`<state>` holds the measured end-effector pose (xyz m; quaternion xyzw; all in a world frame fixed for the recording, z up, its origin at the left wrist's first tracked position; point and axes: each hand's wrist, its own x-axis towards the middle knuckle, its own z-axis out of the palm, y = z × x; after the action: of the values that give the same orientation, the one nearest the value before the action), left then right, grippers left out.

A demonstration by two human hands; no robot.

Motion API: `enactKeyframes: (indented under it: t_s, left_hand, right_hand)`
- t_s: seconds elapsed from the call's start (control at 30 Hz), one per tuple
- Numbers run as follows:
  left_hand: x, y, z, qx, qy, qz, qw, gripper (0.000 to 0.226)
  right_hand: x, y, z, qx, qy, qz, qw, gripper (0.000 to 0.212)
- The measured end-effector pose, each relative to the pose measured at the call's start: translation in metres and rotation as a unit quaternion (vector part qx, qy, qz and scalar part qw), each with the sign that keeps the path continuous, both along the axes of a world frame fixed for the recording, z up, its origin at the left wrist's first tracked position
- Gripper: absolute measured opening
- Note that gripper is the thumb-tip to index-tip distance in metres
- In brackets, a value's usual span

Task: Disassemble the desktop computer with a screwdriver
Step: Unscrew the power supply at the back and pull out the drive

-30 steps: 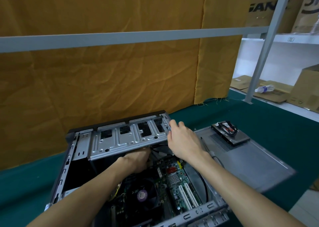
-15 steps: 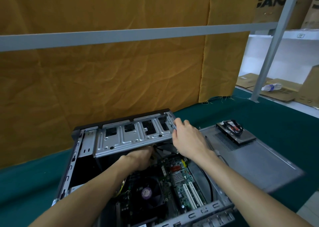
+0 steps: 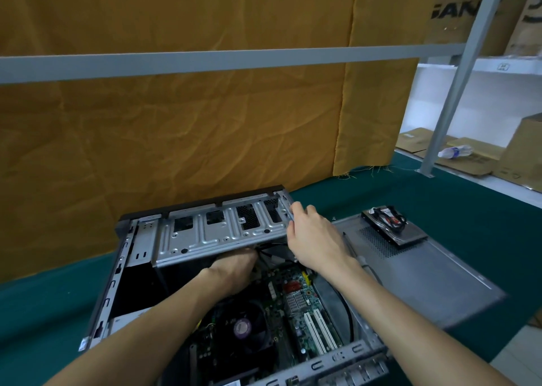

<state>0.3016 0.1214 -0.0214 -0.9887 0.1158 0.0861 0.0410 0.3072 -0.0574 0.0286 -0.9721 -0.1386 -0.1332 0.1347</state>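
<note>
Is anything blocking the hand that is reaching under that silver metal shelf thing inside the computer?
Yes. The silver metal drive cage sits right over the left hand, hiding its fingers. Black cables hang beside it. The right hand grips the cage's right end, with nothing visible between them.

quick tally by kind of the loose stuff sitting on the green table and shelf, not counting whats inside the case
computer case: 1
side panel: 1
hard drive, lying on the side panel: 1
plastic bottle, on its side on the shelf: 1
total: 4
</note>
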Motion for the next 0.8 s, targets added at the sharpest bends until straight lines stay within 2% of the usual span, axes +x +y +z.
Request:
enactKeyframes:
  t_s: [0.13, 0.33, 0.6, 0.7, 0.8]
  left_hand:
    - [-0.010, -0.013, -0.012, 0.007, -0.039, 0.017, 0.999, 0.031]
    - [-0.003, -0.003, -0.003, -0.047, 0.013, 0.011, 0.999, 0.027]
    - [-0.002, -0.003, 0.002, -0.027, -0.002, 0.007, 1.000, 0.028]
    - [-0.006, -0.009, 0.002, 0.011, -0.027, -0.002, 1.000, 0.024]
    - [-0.010, -0.020, -0.003, 0.083, -0.060, -0.033, 0.994, 0.031]
  right_hand:
    - [-0.001, 0.000, 0.001, 0.003, 0.003, 0.002, 1.000, 0.024]
    - [0.000, 0.001, 0.000, 0.003, 0.003, -0.001, 1.000, 0.024]
    - [0.000, -0.001, -0.001, 0.016, 0.004, 0.002, 1.000, 0.026]
    - [0.000, 0.000, -0.001, 0.018, 0.002, 0.000, 1.000, 0.025]
    - [0.001, 0.001, -0.001, 0.008, -0.001, -0.002, 1.000, 0.023]
